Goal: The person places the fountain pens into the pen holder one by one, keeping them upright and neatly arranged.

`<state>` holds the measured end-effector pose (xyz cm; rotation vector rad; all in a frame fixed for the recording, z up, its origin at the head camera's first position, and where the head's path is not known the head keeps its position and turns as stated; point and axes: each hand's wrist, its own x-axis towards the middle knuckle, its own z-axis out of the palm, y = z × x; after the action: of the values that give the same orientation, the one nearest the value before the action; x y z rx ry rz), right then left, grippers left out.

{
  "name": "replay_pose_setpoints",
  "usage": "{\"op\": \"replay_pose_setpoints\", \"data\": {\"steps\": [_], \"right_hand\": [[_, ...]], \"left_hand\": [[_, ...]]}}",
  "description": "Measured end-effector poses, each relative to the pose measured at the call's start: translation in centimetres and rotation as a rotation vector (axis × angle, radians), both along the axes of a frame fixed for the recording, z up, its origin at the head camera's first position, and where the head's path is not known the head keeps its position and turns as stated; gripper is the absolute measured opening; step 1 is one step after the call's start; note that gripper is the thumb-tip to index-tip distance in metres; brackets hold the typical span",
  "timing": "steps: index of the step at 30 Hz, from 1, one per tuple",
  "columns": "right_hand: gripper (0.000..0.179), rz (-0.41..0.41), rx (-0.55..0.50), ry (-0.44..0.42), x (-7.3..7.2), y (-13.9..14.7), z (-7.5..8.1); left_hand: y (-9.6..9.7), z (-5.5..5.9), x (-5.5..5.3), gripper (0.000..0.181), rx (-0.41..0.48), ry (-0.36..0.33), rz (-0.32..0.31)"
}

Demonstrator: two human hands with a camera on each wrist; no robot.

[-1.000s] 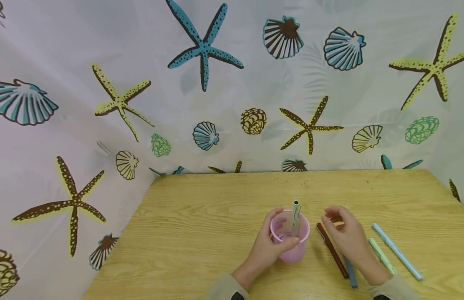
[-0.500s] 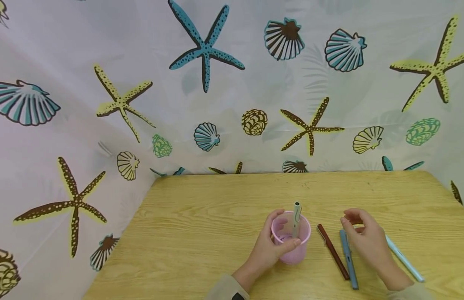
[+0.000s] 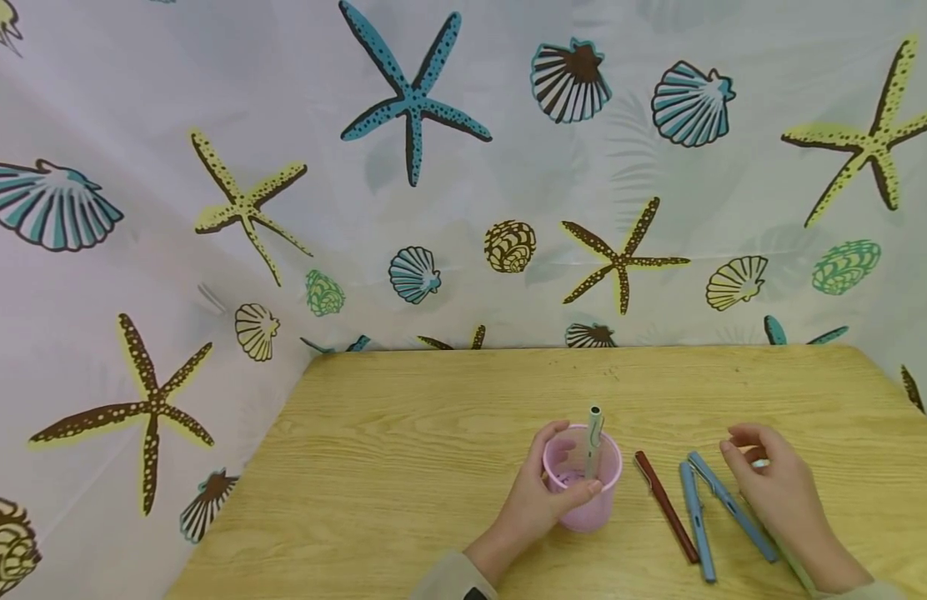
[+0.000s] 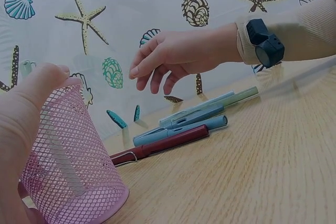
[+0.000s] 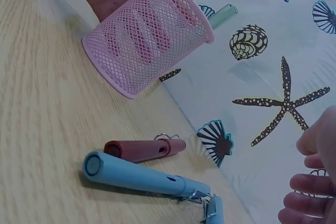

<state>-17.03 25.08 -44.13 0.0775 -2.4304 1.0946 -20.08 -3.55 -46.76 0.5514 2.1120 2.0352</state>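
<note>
My left hand [image 3: 534, 492] grips a pink mesh pen cup [image 3: 587, 512], thumb at the near rim and fingers round the far left side. A pale grey-green pen [image 3: 593, 442] stands in the cup, its end above the rim. My right hand [image 3: 782, 487] hovers over the pens at the right, fingers loosely curled; the left wrist view shows nothing in its grasp. Left of it on the table lie a dark red pen [image 3: 668, 508], a blue pen [image 3: 698, 525] and a second blue pen [image 3: 734, 506]. A light green pen [image 4: 239, 96] is mostly hidden under the right hand in the head view.
The wooden table [image 3: 403, 433] backs onto a white cloth [image 3: 463, 175] printed with starfish and shells, which also rises at both sides. A light blue pen [image 4: 197, 105] lies behind the other pens in the left wrist view. The right wrist carries a dark device [image 4: 265, 43].
My right hand has moved right across the pens, uncovering both blue pens and now covering most of the light green and light blue ones. The left hand and cup stay in place.
</note>
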Motion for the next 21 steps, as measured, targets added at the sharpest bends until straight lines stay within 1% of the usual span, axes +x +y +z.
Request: {"op": "replay_pose_setpoints", "data": {"steps": [2, 7, 13, 21], "right_hand": [[0.027, -0.005, 0.009, -0.019, 0.1, 0.5, 0.0], [0.036, -0.031, 0.044, -0.098, 0.3, 1.8, 0.0], [0.044, -0.054, 0.085, -0.184, 0.5, 2.9, -0.2], [0.053, -0.05, 0.125, -0.339, 0.4, 4.5, -0.4]], "left_hand": [[0.0, 0.0, 0.0, 0.074, 0.008, 0.0, -0.006], [0.0, -0.1, 0.0, 0.073, 0.023, 0.006, -0.018], [0.0, 0.0, 0.0, 0.074, 0.012, 0.004, -0.01], [0.0, 0.1, 0.0, 0.074, 0.002, 0.006, -0.014]]}}
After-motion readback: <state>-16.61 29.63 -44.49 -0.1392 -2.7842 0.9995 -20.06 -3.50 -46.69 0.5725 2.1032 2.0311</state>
